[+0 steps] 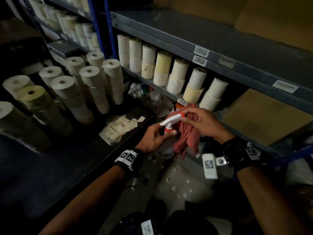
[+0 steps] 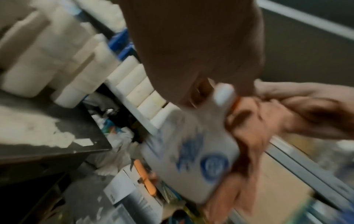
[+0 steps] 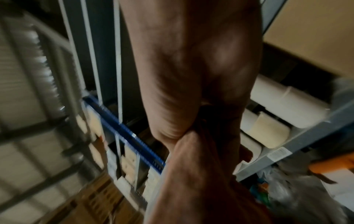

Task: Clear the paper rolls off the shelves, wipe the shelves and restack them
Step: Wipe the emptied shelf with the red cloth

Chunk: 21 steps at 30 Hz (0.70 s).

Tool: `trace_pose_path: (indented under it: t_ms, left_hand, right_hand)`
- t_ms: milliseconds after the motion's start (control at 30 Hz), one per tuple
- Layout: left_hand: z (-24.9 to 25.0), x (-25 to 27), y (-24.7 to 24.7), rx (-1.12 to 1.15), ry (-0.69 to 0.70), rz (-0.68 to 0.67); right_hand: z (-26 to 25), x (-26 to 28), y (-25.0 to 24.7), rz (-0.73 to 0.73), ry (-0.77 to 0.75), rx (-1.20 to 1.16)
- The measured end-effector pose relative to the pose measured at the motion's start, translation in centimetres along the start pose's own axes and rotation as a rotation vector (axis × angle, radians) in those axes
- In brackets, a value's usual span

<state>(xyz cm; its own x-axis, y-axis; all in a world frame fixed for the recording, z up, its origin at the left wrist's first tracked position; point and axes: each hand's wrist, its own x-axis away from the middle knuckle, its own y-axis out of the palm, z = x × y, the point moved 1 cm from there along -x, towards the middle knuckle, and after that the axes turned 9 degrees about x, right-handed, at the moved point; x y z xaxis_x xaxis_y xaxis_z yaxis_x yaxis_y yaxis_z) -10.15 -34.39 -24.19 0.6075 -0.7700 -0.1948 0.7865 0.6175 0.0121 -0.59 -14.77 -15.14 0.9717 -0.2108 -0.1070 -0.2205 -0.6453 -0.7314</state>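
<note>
A white spray bottle with an orange nozzle is gripped at its neck by my left hand. In the left wrist view the bottle's body shows a blue logo. My right hand holds a bunched red cloth against the bottle, with thumb and forefinger at the nozzle. In the left wrist view the cloth hangs beside the bottle. Paper rolls stand two high in a row on the grey shelf just behind my hands. More rolls stand in stacks on the dark surface at left.
A cardboard box sits on the lower shelf at right. Another box is on the bare upper shelf. Torn paper lies on the dark surface. Crumpled bags fill the corner, and scraps litter the floor.
</note>
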Motion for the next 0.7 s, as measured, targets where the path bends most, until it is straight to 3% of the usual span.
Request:
trace_pose_path:
  t_ms: [133,233,500,700]
  left_hand:
    - [-0.3,2.8,-1.7,-0.09,-0.028,0.085]
    - [-0.4,4.8,-2.4,-0.052,-0.058,0.056]
    - [-0.6,7.4,-2.9,-0.106,-0.027,0.169]
    - [1.5,7.3,-2.7,-0.184,0.104,0.132]
  right_hand:
    - [0.5,1.4,0.9,-0.104,0.005,0.034]
    - [0.4,2.4,2.3,-0.193,0.022,0.086]
    - [0.5,2.9,3.0,-0.191,0.086,0.096]
    - [0.1,2.5,2.7,-0.126,0.061,0.156]
